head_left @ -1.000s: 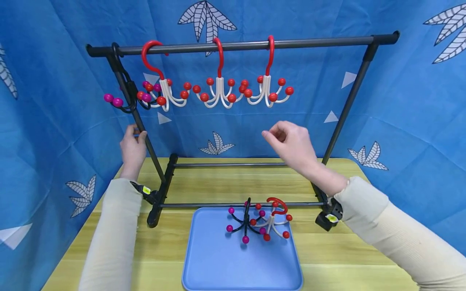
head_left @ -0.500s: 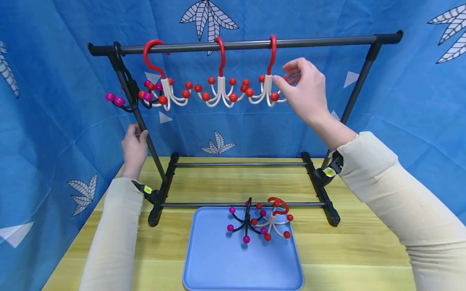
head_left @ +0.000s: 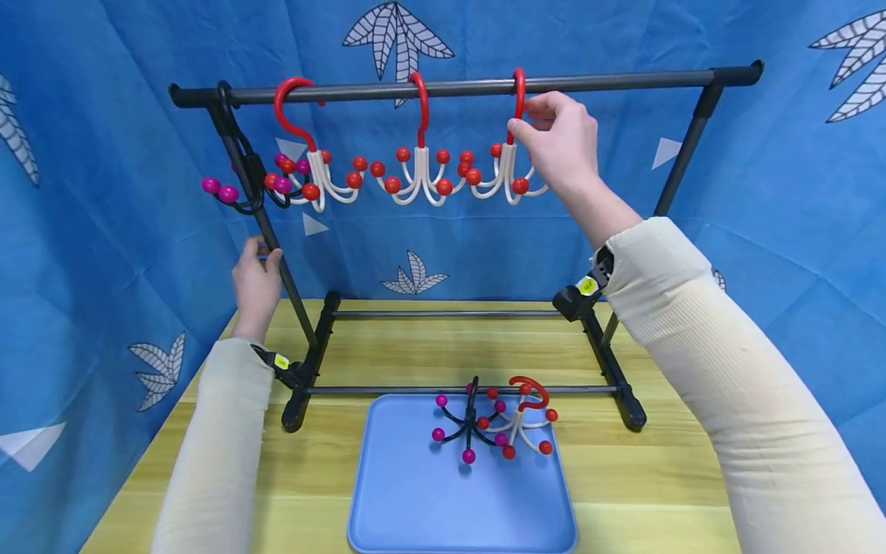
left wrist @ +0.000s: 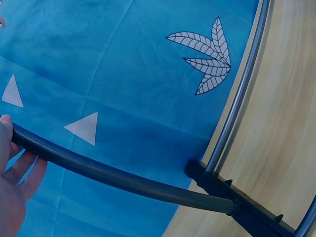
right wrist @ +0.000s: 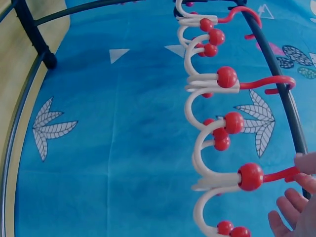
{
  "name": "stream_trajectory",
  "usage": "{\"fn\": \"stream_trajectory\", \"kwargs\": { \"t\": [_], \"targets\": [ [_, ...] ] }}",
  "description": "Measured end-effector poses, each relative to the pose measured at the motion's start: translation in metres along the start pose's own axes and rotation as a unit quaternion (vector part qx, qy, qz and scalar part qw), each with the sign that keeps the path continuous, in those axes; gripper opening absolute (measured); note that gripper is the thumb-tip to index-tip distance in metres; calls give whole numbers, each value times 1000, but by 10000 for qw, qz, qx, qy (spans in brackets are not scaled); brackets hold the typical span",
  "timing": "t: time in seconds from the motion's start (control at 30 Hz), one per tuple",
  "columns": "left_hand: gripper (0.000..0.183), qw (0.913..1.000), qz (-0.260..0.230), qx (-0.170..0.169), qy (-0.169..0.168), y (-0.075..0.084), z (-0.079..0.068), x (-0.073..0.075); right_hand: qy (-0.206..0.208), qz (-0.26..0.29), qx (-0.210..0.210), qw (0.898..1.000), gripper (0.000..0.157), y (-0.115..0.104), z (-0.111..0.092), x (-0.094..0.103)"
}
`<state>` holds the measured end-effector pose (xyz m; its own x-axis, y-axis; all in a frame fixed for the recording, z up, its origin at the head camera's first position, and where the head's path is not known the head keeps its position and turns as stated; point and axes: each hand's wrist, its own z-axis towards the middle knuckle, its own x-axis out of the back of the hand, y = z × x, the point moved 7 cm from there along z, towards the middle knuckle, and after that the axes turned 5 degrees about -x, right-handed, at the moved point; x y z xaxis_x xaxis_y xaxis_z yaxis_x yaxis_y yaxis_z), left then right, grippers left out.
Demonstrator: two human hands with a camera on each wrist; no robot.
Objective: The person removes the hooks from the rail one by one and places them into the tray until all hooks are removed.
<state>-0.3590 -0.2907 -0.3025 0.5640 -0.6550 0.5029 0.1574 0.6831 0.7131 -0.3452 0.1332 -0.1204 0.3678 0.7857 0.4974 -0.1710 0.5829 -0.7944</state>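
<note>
A black rack stands on the wooden table, and three red and white multi-arm hangers hang from its top bar (head_left: 623,78). My right hand (head_left: 524,125) is raised to the rightmost hanger (head_left: 508,173) and pinches its red hook just below the bar. In the right wrist view my fingertips (right wrist: 305,172) close on that red hook (right wrist: 276,175). My left hand (head_left: 263,255) grips the rack's slanted left leg (head_left: 291,296); the same hand (left wrist: 12,192) shows on the pole (left wrist: 123,181) in the left wrist view. A black hanger with magenta balls (head_left: 238,188) hangs at the bar's left end.
A blue tray (head_left: 415,500) lies on the table in front of the rack. It holds a black and magenta hanger (head_left: 465,427) and a red and white hanger (head_left: 524,419) side by side. Blue cloth with leaf prints encloses the back and sides.
My right hand rose from mid-air above the table to the rightmost hanger and took hold of its red hook. My left hand stayed on the rack's leg.
</note>
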Motion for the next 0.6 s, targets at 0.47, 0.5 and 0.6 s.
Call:
{"fn": "stream_trajectory", "kwargs": {
  "t": [0.47,0.5,0.6],
  "targets": [
    [36,9999,-41,88,-68,2,-2,0,48,308,50,9995,32,-13,5,-3],
    [36,9999,-35,95,-76,2,-2,-1,49,365,83,9993,31,-14,4,-2],
    [38,9999,-41,118,-100,1,-2,-2,58,544,199,9983,31,-19,2,3]
  ]
}}
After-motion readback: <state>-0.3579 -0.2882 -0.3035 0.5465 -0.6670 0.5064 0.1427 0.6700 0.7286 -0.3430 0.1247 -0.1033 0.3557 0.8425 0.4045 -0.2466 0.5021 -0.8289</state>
